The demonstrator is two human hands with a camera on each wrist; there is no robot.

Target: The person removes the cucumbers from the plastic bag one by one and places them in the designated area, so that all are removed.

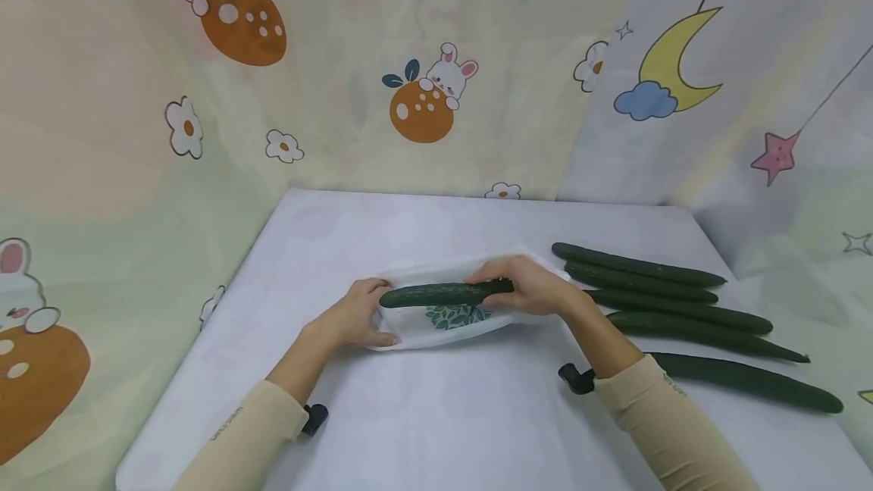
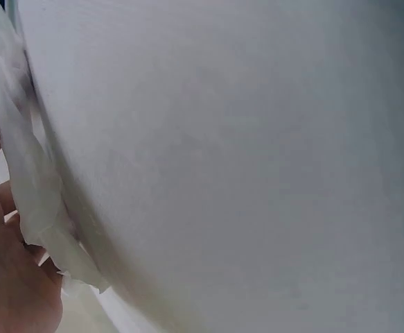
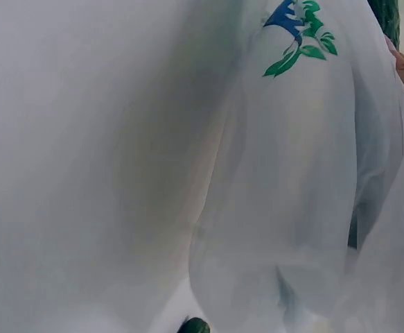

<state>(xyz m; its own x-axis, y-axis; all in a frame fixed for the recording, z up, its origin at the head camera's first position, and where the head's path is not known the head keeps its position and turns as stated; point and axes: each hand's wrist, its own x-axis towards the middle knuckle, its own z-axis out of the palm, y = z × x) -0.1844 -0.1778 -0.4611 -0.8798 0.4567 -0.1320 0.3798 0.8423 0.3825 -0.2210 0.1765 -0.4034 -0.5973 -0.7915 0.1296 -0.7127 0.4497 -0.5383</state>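
Note:
A white plastic bag [image 1: 409, 324] with a green leaf print lies across the middle of the table. My left hand [image 1: 358, 314] holds its left end, thumb toward the near edge and fingers toward the far edge; in the left wrist view the thin bag rim [image 2: 32, 180] runs along the fingers. My right hand [image 1: 528, 286] grips a dark green cucumber [image 1: 430, 295] by its right end, lying lengthwise over the bag. The cucumber's left tip points at my left hand. In the right wrist view the bag's side [image 3: 285, 173] bulges and covers most of the hand.
Several more cucumbers [image 1: 682, 311] lie side by side on the right of the white table [image 1: 436, 415], the nearest one [image 1: 750, 381] partly behind my right forearm. A cloth backdrop [image 1: 327, 82] with cartoon prints rises behind the table and along its sides.

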